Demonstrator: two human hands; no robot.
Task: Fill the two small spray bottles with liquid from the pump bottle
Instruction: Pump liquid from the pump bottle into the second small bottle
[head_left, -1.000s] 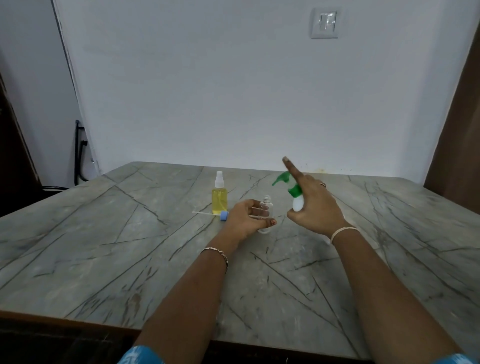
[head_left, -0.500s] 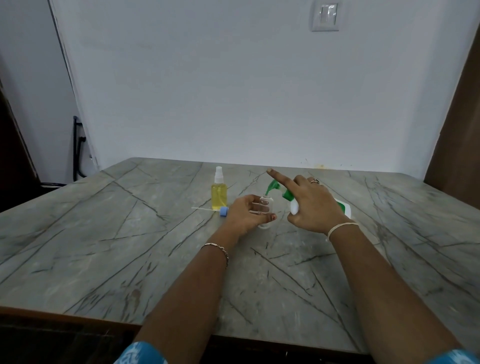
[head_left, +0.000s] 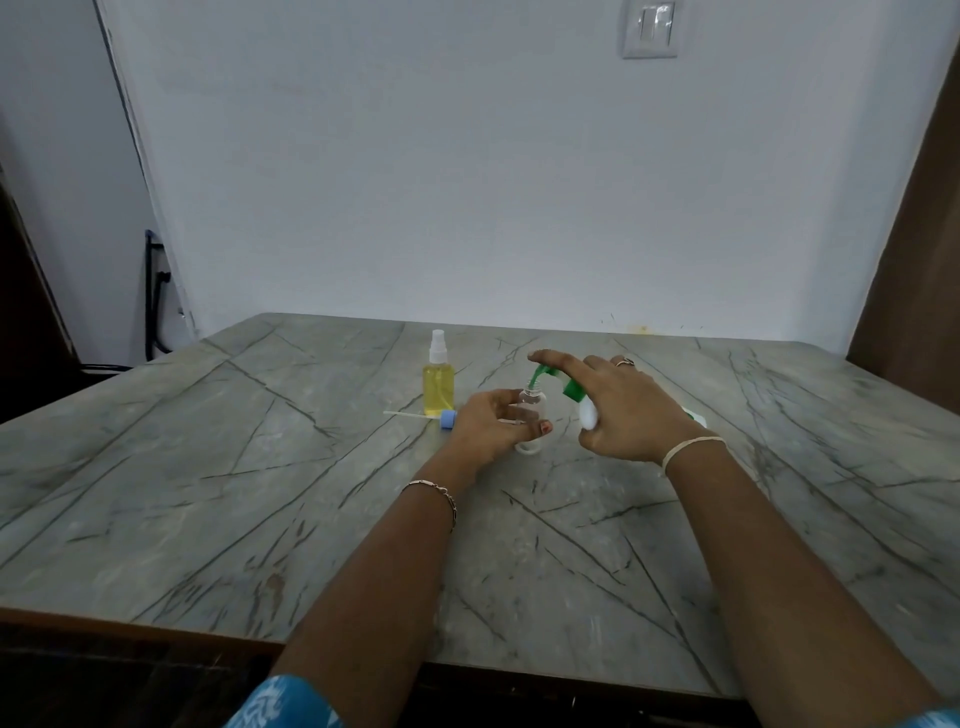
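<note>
Two small spray bottles stood on the veined grey desk (head_left: 260, 493). The filled spray bottle (head_left: 439, 387), yellow inside and topped with its white sprayer, stood upright to the left of both hands, near them but apart. The clear spray bottle (head_left: 532, 402), uncapped and seemingly empty, stood upright between the hands. Its blue sprayer cap (head_left: 448, 419) lay on its side, dip tube pointing left, in front of the yellow one.

The left hand (head_left: 493, 423) gripped the clear bottle's body, fingers curled round it from the left, the neck left free above them. The right hand (head_left: 628, 410) held the pump bottle (head_left: 588, 415) with its lower fingers wrapped round the white body, while its index finger (head_left: 550, 358) lay straight along the top of the green pump head.

Everything turned on the spout (head_left: 540, 371). The pump bottle leaned steeply, its long axis running from low on the right, under the palm, up and leftward, so that the spout's tip sat right over the open neck, seemingly touching or nearly so; contact could not be made out. The right hand was plainly the one placed to act. A downward press of that finger looked like the next step, and the narrow neck left little room for the tip to wander before liquid ran onto the desk
</note>
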